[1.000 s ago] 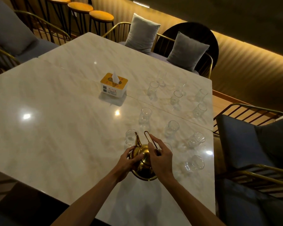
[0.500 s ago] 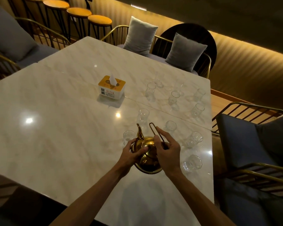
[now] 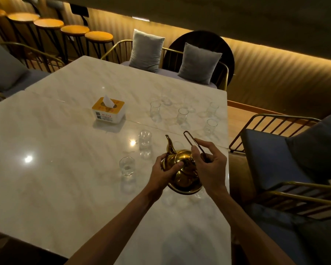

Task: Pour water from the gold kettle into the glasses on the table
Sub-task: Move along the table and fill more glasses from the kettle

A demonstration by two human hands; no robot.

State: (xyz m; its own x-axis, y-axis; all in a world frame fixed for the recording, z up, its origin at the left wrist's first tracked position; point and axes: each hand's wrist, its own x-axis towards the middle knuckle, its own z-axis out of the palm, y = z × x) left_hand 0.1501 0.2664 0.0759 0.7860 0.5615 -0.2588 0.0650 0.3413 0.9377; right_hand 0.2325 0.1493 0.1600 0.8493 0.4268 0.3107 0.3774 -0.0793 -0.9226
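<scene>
- Gold kettle (image 3: 182, 169) is held above the marble table (image 3: 55, 178), at its near right part; whether the base touches the top cannot be told.
- Its spout (image 3: 169, 145) is pointed up and away from the person, toward the far glasses (image 3: 182, 115).
- Its thin wire handle (image 3: 192, 142) is raised and slanted back toward the right.
- The handle is pinched by the curled fingers of the right hand (image 3: 211, 167), just right of the body.
- The body is cupped from the left by the left hand (image 3: 163, 172), thumb laid across the lid.
- A short glass (image 3: 127, 166) is seen just left of the kettle, another (image 3: 145, 140) farther back.
</scene>
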